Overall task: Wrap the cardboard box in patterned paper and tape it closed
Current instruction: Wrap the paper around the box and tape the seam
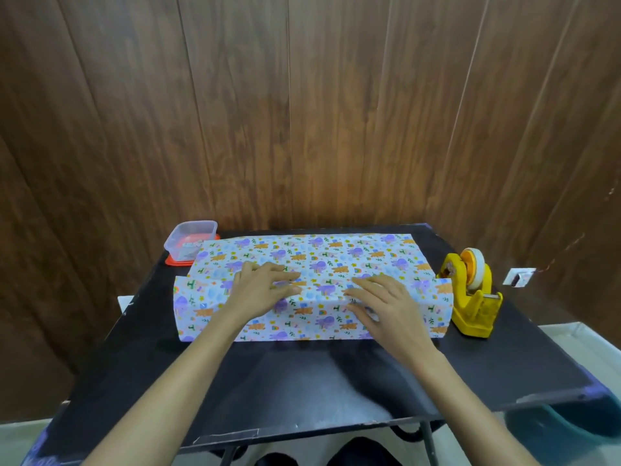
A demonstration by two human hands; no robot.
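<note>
Patterned paper (316, 260), white with purple and orange animals, lies across the middle of the black table (302, 381) and is folded up over the cardboard box, which is fully hidden beneath it. The near flap covers the front and top of the box. My left hand (265, 284) presses flat on the paper on top, left of centre, fingers spread and pointing right. Flat on the folded paper edge, right of centre, rests my right hand (383, 301). Neither hand grips anything. A yellow tape dispenser (470, 294) with a roll of tape stands at the paper's right end.
A clear plastic container (190, 238) on a red lid sits at the table's back left corner, touching the paper. A wood-panelled wall rises directly behind the table. The table's front edge is near my body.
</note>
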